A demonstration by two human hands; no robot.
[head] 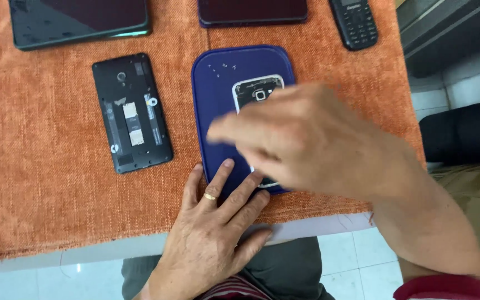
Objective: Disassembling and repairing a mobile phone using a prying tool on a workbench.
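Head view: left hand point(215, 230), fingers spread flat, pins the blue mat's point(212, 111) near edge, steadying it. Right hand point(306, 139), blurred, open, hovers over the backless phone point(258, 90) lying on the mat, on orange cloth point(45, 183).

Single head-worn view, looking steeply down, close over an orange cloth point(40, 183) on a table edge

Two dark screens lie at the cloth's far edge: a tablet point(79, 22) at far left and a black phone point(253, 11) mid-top (both unlit). The opened phone point(131, 114) bears small white labels point(133, 125).
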